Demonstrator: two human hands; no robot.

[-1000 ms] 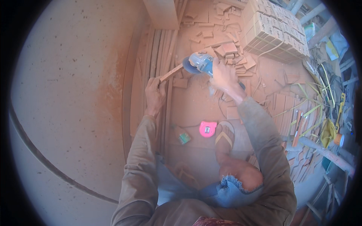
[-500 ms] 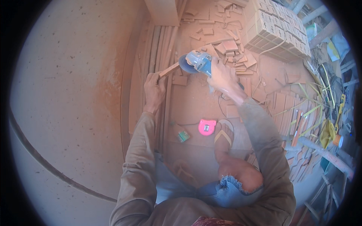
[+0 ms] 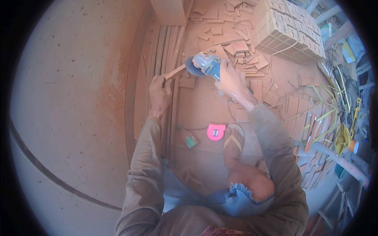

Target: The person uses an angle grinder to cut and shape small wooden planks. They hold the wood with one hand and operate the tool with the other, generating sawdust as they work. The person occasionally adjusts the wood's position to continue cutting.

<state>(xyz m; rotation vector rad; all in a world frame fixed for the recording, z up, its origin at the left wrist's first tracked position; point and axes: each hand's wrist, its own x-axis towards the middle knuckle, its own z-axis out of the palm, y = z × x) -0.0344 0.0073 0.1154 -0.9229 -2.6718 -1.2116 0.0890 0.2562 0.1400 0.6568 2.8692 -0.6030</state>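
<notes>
My right hand [image 3: 233, 82] is closed around the body of a blue angle grinder [image 3: 209, 65], whose round disc [image 3: 192, 66] faces left. A narrow strip of reddish tile [image 3: 175, 72] is pinched in my left hand [image 3: 159, 93], and its far end meets the edge of the disc. Under the strip lies a small rectangular tile piece [image 3: 187, 82] on the dusty floor. Between me and the work sit a pink tape measure [image 3: 215, 132] and a small green box [image 3: 191, 141].
Broken tile pieces [image 3: 240, 48] are heaped beyond the grinder, beside a strapped stack of tiles [image 3: 285, 29]. Long bars [image 3: 168, 47] run along the wall [image 3: 71, 86] on the left. Cut strips, yellow straps [image 3: 325, 115] and poles clutter the right. My sandalled foot [image 3: 234, 139] is near the tape measure.
Both hands, the grinder and the tile strip have shifted very slightly left. The disc still touches the strip's end, and the grips are unchanged.
</notes>
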